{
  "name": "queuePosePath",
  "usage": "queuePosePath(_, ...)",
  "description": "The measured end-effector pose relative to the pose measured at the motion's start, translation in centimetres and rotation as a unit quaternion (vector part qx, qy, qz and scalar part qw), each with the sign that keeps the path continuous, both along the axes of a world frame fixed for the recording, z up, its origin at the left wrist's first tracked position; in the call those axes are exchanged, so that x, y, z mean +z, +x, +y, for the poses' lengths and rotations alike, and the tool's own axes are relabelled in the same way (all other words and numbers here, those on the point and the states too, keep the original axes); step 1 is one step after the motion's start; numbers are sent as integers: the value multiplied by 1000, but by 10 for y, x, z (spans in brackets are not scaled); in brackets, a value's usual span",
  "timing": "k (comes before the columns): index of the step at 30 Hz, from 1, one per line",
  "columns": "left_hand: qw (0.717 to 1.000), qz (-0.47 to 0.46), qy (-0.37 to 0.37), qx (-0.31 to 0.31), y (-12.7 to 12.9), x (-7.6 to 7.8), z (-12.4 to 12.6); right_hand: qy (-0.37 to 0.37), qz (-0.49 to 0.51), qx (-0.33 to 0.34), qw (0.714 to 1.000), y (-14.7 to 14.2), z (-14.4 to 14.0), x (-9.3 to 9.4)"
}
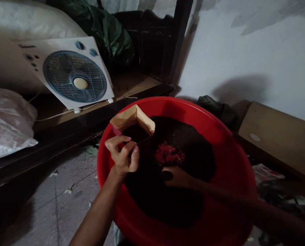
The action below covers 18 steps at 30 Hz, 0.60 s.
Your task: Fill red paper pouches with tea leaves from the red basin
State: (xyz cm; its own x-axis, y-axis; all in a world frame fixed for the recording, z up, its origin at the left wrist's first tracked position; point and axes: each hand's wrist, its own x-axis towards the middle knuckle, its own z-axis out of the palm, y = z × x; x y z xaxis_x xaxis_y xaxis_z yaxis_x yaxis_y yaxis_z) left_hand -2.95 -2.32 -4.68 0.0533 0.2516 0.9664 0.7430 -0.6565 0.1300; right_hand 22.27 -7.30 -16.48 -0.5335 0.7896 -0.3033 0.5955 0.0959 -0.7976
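Note:
My left hand point(123, 153) is closed in a pinch on the near edge of an open-topped paper bag point(144, 119), tan on the inside. Dark contents point(134, 133) show down inside the bag, which is held over the left part of a big red plastic tub point(234, 153). A wide heap of dark loose material point(193, 143), too dim to name, covers the tub's floor. A reddish patch point(169, 153) shows in the middle of it. Low over the heap, in shadow, my right hand point(179, 177) has its fingers curled around some of the dark material.
A white box fan point(75, 71) stands on a wooden ledge left of the tub, its cord trailing along the ledge. Full plastic sacks point(9, 119) lie beside it. At the right is a tan board-like surface point(278, 133). Scraps litter the tiled floor point(67, 191).

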Motion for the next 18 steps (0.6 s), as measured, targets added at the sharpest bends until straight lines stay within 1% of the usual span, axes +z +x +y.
queuePosePath(2, 1000, 11, 12, -7, 3, 1, -3, 7, 41, -128, 991, 6, 3, 24)
queuePosePath(3, 1000, 17, 20, -12, 4, 2, -5, 18, 72, -195, 978, 6, 7, 40)
queuePosePath(5, 999, 29, 33, -22, 6, 3, -7, 45, 163, -300, 939, 1, 20, 79)
queuePosePath(7, 998, 42, 40, -25, 9, 3, -8, 76, 289, -351, 888, -12, 37, 121)
queuePosePath(9, 998, 48, 45, -16, 13, 2, -10, 132, 389, -374, 831, -31, 54, 160)
queuePosePath(10, 998, 47, 47, -8, 15, 1, -11, 157, 420, -381, 809, -42, 62, 176)
queuePosePath(11, 998, 48, 48, 1, 17, 0, -11, 177, 439, -382, 794, -53, 69, 189)
queuePosePath(12, 998, 48, 47, 11, 19, -1, -12, 191, 449, -379, 786, -64, 74, 200)
queuePosePath(13, 998, 48, 46, 22, 21, -2, -13, 199, 454, -370, 786, -75, 79, 208)
queuePosePath(15, 997, 47, 41, 44, 23, -4, -13, 210, 454, -339, 797, -92, 87, 219)
queuePosePath(18, 996, 41, 38, 76, 24, -8, -11, 245, 417, -273, 832, -101, 94, 226)
